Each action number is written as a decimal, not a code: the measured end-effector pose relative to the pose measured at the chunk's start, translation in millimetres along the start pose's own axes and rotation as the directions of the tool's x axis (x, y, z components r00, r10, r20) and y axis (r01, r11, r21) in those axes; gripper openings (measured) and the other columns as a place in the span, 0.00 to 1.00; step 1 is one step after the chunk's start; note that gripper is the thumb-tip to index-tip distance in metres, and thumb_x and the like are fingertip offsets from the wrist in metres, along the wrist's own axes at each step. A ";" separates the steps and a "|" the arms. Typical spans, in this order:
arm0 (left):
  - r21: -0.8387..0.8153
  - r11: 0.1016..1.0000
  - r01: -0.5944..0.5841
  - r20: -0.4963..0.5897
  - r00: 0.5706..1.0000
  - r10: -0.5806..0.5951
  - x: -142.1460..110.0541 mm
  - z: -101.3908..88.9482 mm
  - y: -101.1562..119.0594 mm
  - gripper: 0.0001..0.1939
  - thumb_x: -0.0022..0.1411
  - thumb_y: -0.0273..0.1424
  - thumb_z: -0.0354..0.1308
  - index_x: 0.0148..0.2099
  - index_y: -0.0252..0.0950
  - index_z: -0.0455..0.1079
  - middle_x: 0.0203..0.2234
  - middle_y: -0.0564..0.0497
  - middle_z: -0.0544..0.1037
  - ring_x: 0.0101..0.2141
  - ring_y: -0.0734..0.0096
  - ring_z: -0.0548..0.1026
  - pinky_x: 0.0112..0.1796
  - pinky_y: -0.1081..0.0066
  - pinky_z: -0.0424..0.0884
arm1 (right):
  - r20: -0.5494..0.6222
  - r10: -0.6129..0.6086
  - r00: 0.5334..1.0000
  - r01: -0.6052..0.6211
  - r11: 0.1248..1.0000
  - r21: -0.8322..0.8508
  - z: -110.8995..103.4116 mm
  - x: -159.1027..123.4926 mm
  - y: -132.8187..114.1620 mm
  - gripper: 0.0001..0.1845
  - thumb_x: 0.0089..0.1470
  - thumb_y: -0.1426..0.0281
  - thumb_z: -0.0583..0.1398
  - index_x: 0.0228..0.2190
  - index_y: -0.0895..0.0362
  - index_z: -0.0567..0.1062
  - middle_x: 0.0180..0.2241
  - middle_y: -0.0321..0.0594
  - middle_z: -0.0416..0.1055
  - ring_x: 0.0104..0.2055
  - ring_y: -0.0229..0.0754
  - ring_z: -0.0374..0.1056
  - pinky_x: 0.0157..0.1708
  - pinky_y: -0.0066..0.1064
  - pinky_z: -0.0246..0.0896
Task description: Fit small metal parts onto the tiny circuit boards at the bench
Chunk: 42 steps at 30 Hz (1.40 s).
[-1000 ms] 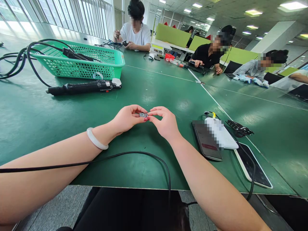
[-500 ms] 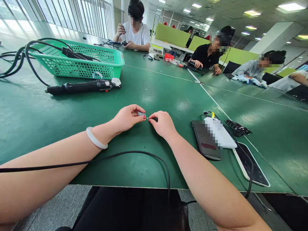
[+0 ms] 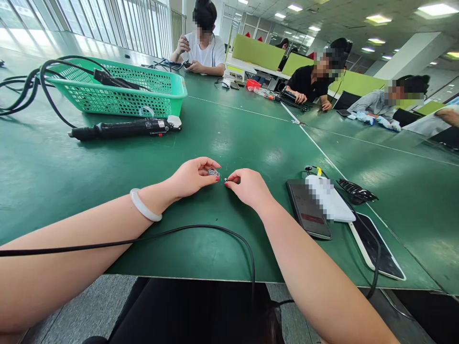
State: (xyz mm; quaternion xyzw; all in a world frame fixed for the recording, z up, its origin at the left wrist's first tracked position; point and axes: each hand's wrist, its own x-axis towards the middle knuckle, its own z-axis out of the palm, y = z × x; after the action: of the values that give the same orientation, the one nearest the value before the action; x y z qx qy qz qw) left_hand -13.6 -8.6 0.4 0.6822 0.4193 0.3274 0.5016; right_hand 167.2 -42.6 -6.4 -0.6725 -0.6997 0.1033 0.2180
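- Head view: since the first frame, the right hand (image 3: 249, 186) has drawn away from the left hand (image 3: 191, 177), leaving a small gap.
- Nearer the wearer than the green basket (image 3: 178, 98) and to its right, the left hand holds a small metallic part (image 3: 213, 172) between thumb and fingers.
- Farther right of the basket, the right hand narrowly pinches a tiny piece (image 3: 226, 180).
- Progress, as I judge: part and piece are apart, neither set down; what remains, I cannot tell.

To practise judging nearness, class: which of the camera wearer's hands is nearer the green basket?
Left. The left hand is on the near side of the basket, off to its right; the right hand is farther right.
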 end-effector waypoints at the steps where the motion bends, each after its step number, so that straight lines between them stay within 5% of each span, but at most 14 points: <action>1: 0.013 1.000 -0.003 0.005 1.000 0.003 0.0 0.0 -0.1 0.18 0.48 0.34 0.64 0.42 0.36 0.71 0.35 0.49 0.77 0.35 0.70 0.74 0.41 0.67 0.68 | 0.002 0.002 1.000 -0.002 1.000 -0.010 -1.1 -0.6 0.0 0.03 0.48 0.67 0.63 0.27 0.53 0.77 0.31 0.39 0.75 0.32 0.41 0.69 0.32 0.34 0.61; 19: 0.025 0.999 -0.046 0.051 0.998 0.045 1.8 -0.9 -3.3 0.19 0.48 0.33 0.64 0.45 0.36 0.71 0.37 0.48 0.77 0.35 0.72 0.73 0.43 0.66 0.69 | -0.085 -0.103 0.991 0.090 0.985 -0.149 -12.4 -0.8 0.5 0.10 0.53 0.71 0.58 0.24 0.54 0.77 0.29 0.39 0.73 0.33 0.43 0.67 0.31 0.35 0.59; 22: 0.045 0.998 -0.043 0.053 0.998 0.040 1.9 -1.1 -4.0 0.19 0.49 0.33 0.64 0.45 0.35 0.71 0.38 0.48 0.76 0.35 0.71 0.73 0.43 0.66 0.69 | -0.072 -0.109 0.991 0.098 0.985 -0.140 -10.0 -0.8 0.4 0.07 0.54 0.70 0.58 0.32 0.54 0.78 0.33 0.40 0.74 0.36 0.44 0.67 0.33 0.36 0.60; 25: 0.078 0.996 -0.037 0.051 0.998 0.033 2.2 -1.3 -3.5 0.20 0.49 0.33 0.64 0.46 0.35 0.71 0.38 0.47 0.76 0.34 0.72 0.73 0.42 0.66 0.69 | -0.052 -0.136 0.989 0.126 0.978 -0.169 -3.1 2.2 4.5 0.16 0.53 0.73 0.59 0.44 0.53 0.75 0.39 0.42 0.73 0.42 0.46 0.67 0.37 0.37 0.61; 31: 0.122 0.991 -0.047 0.059 0.997 0.040 2.7 -1.2 -4.7 0.20 0.50 0.34 0.63 0.46 0.36 0.71 0.36 0.49 0.76 0.34 0.72 0.72 0.42 0.67 0.69 | 0.001 -0.114 0.993 0.112 0.974 -0.196 4.6 11.0 13.3 0.10 0.55 0.74 0.55 0.28 0.54 0.75 0.33 0.40 0.72 0.36 0.43 0.65 0.31 0.34 0.57; 42: 0.125 0.991 -0.052 0.067 0.997 0.044 3.0 -1.1 -4.7 0.20 0.50 0.34 0.63 0.47 0.35 0.70 0.37 0.48 0.76 0.34 0.71 0.73 0.42 0.65 0.70 | 0.067 -0.080 0.995 0.092 0.975 -0.204 2.0 6.7 7.8 0.10 0.55 0.76 0.53 0.28 0.55 0.73 0.34 0.39 0.70 0.34 0.39 0.64 0.30 0.30 0.53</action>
State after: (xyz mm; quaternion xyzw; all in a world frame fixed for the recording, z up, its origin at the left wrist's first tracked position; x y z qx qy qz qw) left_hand -14.4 -4.8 -3.7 0.7326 0.4067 0.2901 0.4624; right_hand 173.3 -35.1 -10.6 -0.6573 -0.7412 0.0400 0.1304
